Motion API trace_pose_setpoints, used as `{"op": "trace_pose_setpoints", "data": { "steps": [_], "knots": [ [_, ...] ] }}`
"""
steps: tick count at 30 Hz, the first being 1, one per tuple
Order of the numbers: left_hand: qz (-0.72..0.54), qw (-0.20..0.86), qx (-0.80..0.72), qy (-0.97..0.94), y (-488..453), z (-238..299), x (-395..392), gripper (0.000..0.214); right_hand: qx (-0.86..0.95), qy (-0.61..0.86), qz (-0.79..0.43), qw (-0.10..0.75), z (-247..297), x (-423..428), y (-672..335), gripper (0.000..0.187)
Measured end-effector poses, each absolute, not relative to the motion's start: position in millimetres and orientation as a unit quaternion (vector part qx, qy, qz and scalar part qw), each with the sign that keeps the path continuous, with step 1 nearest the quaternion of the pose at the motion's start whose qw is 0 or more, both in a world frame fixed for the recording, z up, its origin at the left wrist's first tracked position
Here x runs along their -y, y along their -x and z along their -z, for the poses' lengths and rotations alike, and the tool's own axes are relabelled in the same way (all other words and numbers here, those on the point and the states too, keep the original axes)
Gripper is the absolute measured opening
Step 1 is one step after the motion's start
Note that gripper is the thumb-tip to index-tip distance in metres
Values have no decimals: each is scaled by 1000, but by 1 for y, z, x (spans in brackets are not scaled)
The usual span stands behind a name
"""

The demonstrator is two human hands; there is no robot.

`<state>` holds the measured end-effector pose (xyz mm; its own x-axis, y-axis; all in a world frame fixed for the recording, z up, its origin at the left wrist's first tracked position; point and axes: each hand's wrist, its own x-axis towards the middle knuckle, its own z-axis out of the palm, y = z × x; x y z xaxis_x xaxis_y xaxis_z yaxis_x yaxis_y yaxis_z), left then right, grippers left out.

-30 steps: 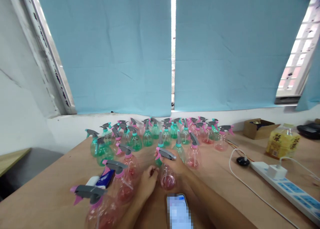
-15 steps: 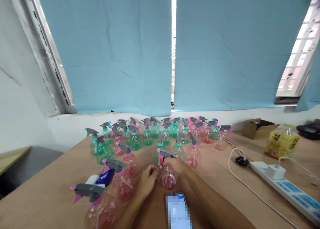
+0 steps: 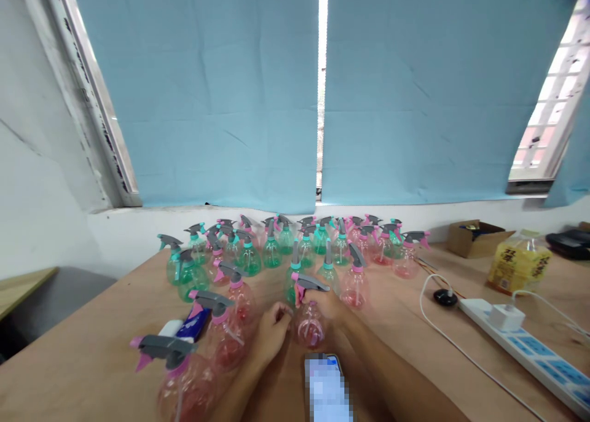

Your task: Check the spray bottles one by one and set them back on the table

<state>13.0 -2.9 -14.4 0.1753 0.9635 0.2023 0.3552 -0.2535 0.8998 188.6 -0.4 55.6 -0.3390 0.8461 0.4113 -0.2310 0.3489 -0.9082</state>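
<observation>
A pink spray bottle [image 3: 310,331] with a grey and pink trigger head stands upright in front of me. My right hand [image 3: 326,303] is wrapped round its neck, just under the head. Just left of this bottle, my left hand [image 3: 275,325] rests low with its fingers curled in, and I see nothing in them. Directly behind the held bottle are a green spray bottle [image 3: 295,263] and another pink spray bottle [image 3: 354,287]. Below it lies a phone [image 3: 328,388], its lit screen blurred out.
Several more pink and green bottles line the back and left, including a large pink one [image 3: 188,388] nearby. A blue packet [image 3: 192,325] lies at left. Rightward are a power strip [image 3: 530,345], a white cable, a yellow jug [image 3: 520,262] and a cardboard box [image 3: 474,241].
Both hands keep almost the same place and grip. The held bottle's head has shifted very slightly to the right, and the view has moved a little.
</observation>
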Motion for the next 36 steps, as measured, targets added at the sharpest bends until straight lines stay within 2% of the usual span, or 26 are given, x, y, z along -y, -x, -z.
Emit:
{"op": "trace_pose_setpoints", "data": {
  "steps": [7, 14, 21, 27, 33, 36],
  "knots": [
    [-412, 361, -484, -683, -13, 16, 2, 20, 663, 256, -486, 508, -54, -1, -192, 29],
    [-402, 365, -488, -683, -13, 13, 5, 20, 643, 253, -496, 526, -55, 2, -190, 16],
    [-406, 355, -480, -691, -11, 20, 2, 20, 669, 264, -463, 518, -52, -1, -191, 29],
    [-402, 355, -487, -689, -12, 18, 3, 19, 641, 262, -490, 529, -53, 0, -190, 15],
    [-406, 353, -478, -694, -14, 13, 6, 20, 659, 267, -469, 524, -51, -3, -192, 29],
    [-403, 350, -477, -698, -14, 12, 6, 19, 653, 264, -469, 533, -51, -3, -192, 28]
  ]
}}
